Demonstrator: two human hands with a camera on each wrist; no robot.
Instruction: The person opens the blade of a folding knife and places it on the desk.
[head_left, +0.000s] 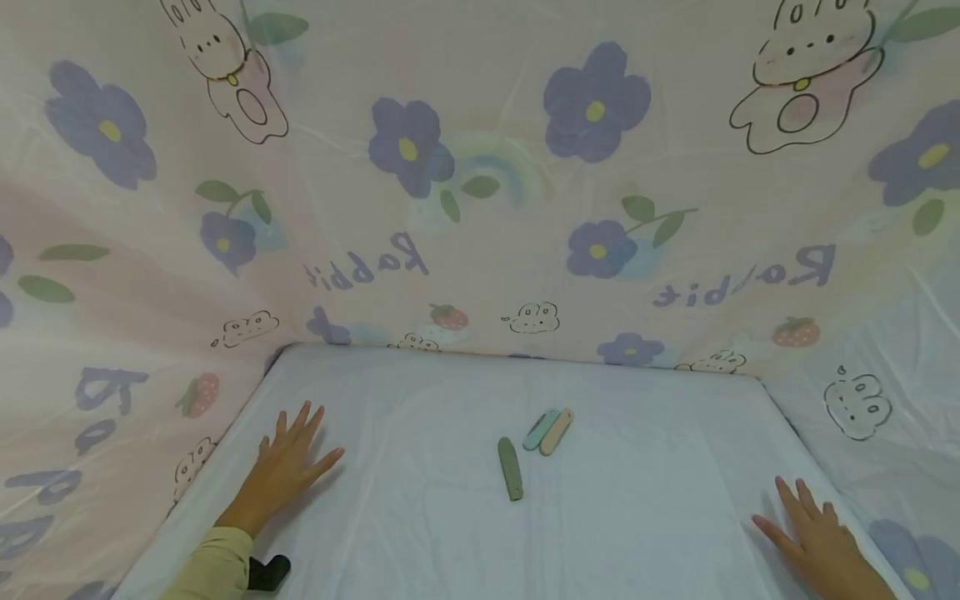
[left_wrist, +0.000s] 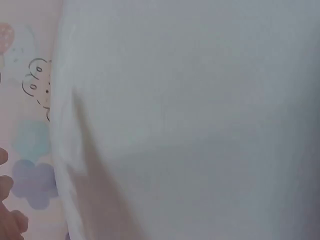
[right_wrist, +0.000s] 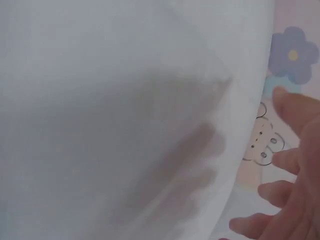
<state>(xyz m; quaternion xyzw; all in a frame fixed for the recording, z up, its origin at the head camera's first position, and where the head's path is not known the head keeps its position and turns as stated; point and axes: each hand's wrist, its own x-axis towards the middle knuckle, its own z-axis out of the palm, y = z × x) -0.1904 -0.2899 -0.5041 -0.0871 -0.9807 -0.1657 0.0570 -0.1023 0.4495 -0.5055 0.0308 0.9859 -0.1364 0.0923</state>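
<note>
My left hand (head_left: 287, 471) is spread over the left side of the white-covered table (head_left: 420, 517), fingers straight and holding nothing. On the right side, my right hand (head_left: 817, 533) is likewise spread and holds nothing. Between them, nearer the middle, lie three slim, round-ended pieces, like small pocket cutters. The dark green one (head_left: 510, 469) lies apart, nearer me. A teal one (head_left: 541, 429) and a beige one (head_left: 557, 432) lie side by side, slanted. In the wrist views, fingertips of the left hand (left_wrist: 9, 210) and right hand (right_wrist: 295, 190) show beside the table edge.
A curtain (head_left: 487, 208) printed with rabbits, flowers and strawberries hangs behind the table and along both sides. A black piece (head_left: 270, 573) shows beside the left sleeve (head_left: 213, 562). The white cover has light creases.
</note>
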